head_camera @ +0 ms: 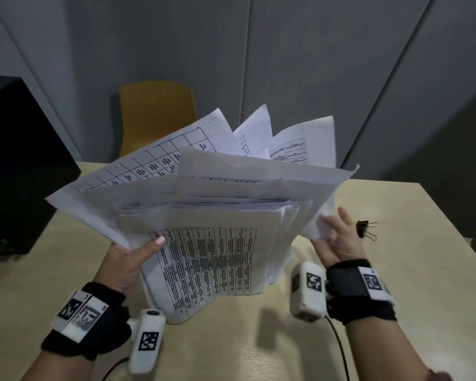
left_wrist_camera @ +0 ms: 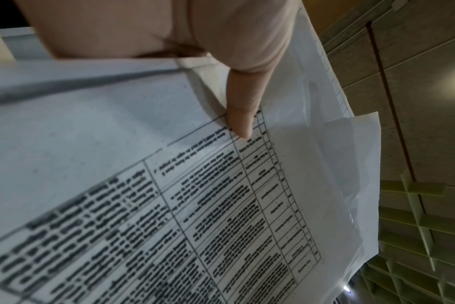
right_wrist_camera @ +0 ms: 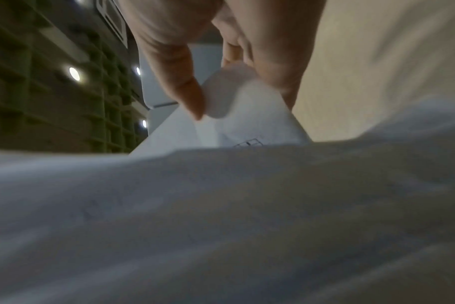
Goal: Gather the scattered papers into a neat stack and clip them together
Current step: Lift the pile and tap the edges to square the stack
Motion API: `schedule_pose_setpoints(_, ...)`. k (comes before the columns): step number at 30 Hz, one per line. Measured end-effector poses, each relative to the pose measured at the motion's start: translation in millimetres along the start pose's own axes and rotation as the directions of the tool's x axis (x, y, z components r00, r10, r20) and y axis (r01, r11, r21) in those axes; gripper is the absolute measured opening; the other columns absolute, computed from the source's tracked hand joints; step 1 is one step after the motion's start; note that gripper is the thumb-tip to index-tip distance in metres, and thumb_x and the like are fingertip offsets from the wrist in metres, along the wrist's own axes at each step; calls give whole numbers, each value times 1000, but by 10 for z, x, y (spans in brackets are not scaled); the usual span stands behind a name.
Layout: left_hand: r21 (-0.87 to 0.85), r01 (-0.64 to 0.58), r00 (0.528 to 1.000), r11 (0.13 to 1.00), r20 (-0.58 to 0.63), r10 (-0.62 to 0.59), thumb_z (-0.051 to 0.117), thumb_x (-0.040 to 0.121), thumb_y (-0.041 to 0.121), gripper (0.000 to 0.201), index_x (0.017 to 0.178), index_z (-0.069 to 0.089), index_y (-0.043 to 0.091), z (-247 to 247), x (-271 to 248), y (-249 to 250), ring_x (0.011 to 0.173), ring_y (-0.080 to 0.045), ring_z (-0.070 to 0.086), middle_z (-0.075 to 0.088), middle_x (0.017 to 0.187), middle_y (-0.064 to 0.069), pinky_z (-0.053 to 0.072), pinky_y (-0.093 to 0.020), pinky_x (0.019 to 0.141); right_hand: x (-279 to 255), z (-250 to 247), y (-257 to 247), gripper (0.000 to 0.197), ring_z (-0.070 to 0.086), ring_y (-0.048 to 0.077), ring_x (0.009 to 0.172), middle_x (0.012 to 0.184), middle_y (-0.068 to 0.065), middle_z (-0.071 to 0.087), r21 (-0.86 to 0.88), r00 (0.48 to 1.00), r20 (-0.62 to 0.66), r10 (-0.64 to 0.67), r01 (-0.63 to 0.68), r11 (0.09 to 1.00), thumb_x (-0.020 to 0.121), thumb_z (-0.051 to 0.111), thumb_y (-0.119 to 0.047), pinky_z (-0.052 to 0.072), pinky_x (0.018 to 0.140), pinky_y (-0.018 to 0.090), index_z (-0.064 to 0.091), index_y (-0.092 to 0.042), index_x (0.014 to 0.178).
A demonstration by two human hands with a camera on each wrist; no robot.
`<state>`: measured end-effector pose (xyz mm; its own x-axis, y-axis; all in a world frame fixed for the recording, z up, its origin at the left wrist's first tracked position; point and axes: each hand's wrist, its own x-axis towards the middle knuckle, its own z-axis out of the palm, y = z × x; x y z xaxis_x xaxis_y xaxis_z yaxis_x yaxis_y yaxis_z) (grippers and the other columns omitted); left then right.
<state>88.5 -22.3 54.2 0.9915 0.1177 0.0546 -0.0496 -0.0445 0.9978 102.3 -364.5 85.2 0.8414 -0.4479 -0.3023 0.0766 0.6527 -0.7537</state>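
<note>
An uneven bundle of printed papers (head_camera: 209, 215) is held up on end, its lower edge on the table (head_camera: 396, 270), its sheets fanned out at the top. My left hand (head_camera: 129, 259) grips the bundle's left side, thumb (left_wrist_camera: 240, 123) pressed on the front page's table print (left_wrist_camera: 169, 205). My right hand (head_camera: 338, 240) holds the right edge of the sheets; in the right wrist view its thumb (right_wrist_camera: 187, 96) and fingers pinch a curled paper corner (right_wrist_camera: 229, 96). A black binder clip (head_camera: 366, 229) with wire handles lies on the table just right of my right hand.
A mustard-yellow chair (head_camera: 157, 116) stands behind the table's far edge. A large black box (head_camera: 19, 166) sits at the table's left. Grey wall panels (head_camera: 313, 64) close off the back. Cables (head_camera: 338, 350) trail from the wrist cameras over the near table.
</note>
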Motion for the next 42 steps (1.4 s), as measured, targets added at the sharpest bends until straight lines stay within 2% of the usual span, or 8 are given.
schedule_pose_setpoints(7, -156, -27, 998, 987, 53, 36, 88, 43, 53, 73, 78, 60, -5, 70, -36, 73, 63, -7, 63, 65, 66, -8, 52, -12, 65, 77, -2, -280, 47, 56, -5, 57, 59, -18, 65, -496, 844, 382, -377, 531, 687, 75, 54, 23, 49, 63, 13, 61, -23, 65)
schedule_pose_setpoints(10, -191, -6, 991, 982, 129, 31, 84, 62, 28, 20, 76, 75, 17, 65, -28, 86, 82, -6, 69, 75, 83, 8, 54, -18, 79, 22, 34, -606, 39, 60, 4, 73, 74, -14, 67, -435, 687, 523, -504, 724, 535, 71, 64, 8, 48, 71, 17, 67, -31, 69)
schedule_pose_setpoints(14, -228, -14, 985, 974, 164, 52, 86, 53, 41, 35, 83, 77, 27, 58, -9, 89, 87, -13, 69, 75, 90, 4, 56, -28, 83, 13, 103, -792, 30, 59, 21, 89, 91, -3, 65, -351, 535, 517, -668, 844, 405, 79, 61, 2, 47, 85, 30, 70, -26, 85)
schedule_pose_setpoints(22, -229, -47, 986, 972, 142, 81, 84, 52, 38, 43, 92, 75, 28, 60, 5, 82, 99, -17, 66, 74, 99, 3, 53, -23, 86, -268, 584, -629, 25, 66, 9, 77, 76, -8, 72, -136, 604, 613, -509, 715, 686, 82, 56, 12, 51, 74, 23, 58, -12, 89)
schedule_pose_setpoints(29, -330, -30, 995, 944, 84, 61, 94, 27, 42, 59, 80, 77, 24, 102, 22, 23, 82, -9, 70, 76, 85, 5, 56, -22, 72, -297, 713, -492, 10, 64, 7, 72, 74, -6, 71, -15, 715, 607, -347, 446, 895, 62, 70, -19, 53, 71, 20, 65, -24, 70)
schedule_pose_setpoints(35, -216, -67, 996, 974, 34, 76, 82, 65, 14, 34, 94, 62, 18, 224, 24, 74, 74, 12, 64, 70, 74, 27, 50, -7, 69, -312, 699, -237, 14, 63, 8, 71, 75, -3, 72, -171, 732, 639, -237, 436, 884, 80, 59, 1, 51, 69, 19, 58, -12, 81)
schedule_pose_setpoints(39, -135, -70, 996, 988, -61, 62, 68, 77, -4, 28, 95, 61, 16, 192, 72, 0, 85, -3, 64, 72, 80, 25, 52, -17, 83, -239, 576, -318, 31, 63, 15, 79, 84, 1, 72, -175, 774, 593, -222, 393, 903, 66, 77, -35, 53, 73, 24, 64, -18, 88)
schedule_pose_setpoints(42, -86, -32, 993, 996, -118, 22, 80, 68, 15, 24, 71, 56, 15, 203, 52, -35, 71, -10, 59, 67, 65, 12, 51, -21, 69, -172, 433, -379, 65, 61, 14, 82, 85, 2, 70, -253, 787, 594, -167, 380, 890, 52, 72, -69, 48, 71, 25, 64, -25, 99)
